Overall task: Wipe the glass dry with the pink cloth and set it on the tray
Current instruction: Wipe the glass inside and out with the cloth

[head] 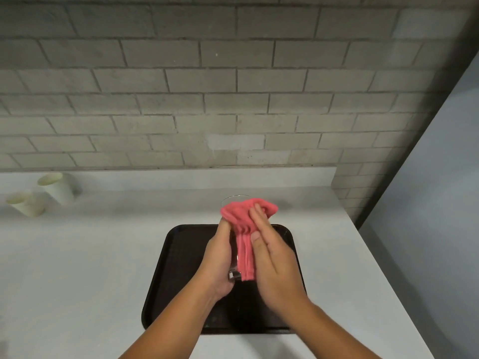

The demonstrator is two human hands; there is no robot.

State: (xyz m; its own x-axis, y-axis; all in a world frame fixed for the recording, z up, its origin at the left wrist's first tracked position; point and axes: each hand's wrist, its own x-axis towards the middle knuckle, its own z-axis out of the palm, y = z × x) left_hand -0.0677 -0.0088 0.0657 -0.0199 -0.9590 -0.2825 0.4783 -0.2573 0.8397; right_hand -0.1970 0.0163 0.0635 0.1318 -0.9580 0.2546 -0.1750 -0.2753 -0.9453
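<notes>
The left hand [220, 260] grips the glass [234, 200] upright, directly above the tray [166, 275] — setting it down means going straight down. The right hand [272, 260] presses the pink cloth [243, 242] flat against its side

No writing, label, brand, number or sign can be read anywhere in this view.

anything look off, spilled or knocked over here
Nothing stands out. The left hand holds the glass above the black tray, the right hand presses the pink cloth on it, and two cups stand upright.
</notes>
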